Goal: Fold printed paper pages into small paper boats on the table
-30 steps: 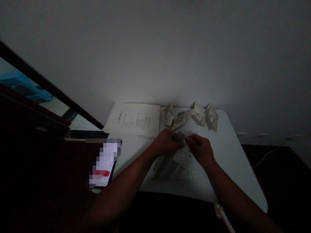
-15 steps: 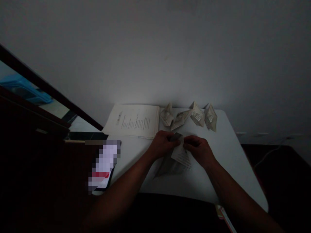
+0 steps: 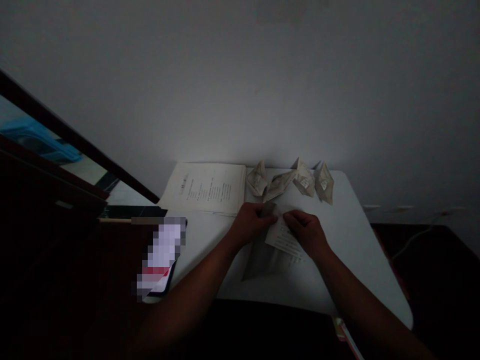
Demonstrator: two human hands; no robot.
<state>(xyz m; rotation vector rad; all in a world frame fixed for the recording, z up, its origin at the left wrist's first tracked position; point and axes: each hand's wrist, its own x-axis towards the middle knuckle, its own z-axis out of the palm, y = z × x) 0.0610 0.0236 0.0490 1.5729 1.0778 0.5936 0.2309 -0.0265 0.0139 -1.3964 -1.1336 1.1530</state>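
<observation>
A printed sheet of paper, partly folded, lies on the white table in front of me. My left hand pinches its upper left corner. My right hand pinches the top edge beside it, fingers curled on the paper. The two hands sit close together over the fold. Several folded paper figures stand in a row at the far edge of the table, just beyond my hands.
A stack of printed pages lies at the table's back left. A phone with a lit screen rests at the left edge. Dark wooden furniture fills the left. A wall stands directly behind the table.
My hands stayed pinched on the sheet and shifted it slightly; the paper's lower part lifted and settled back flatter on the table.
</observation>
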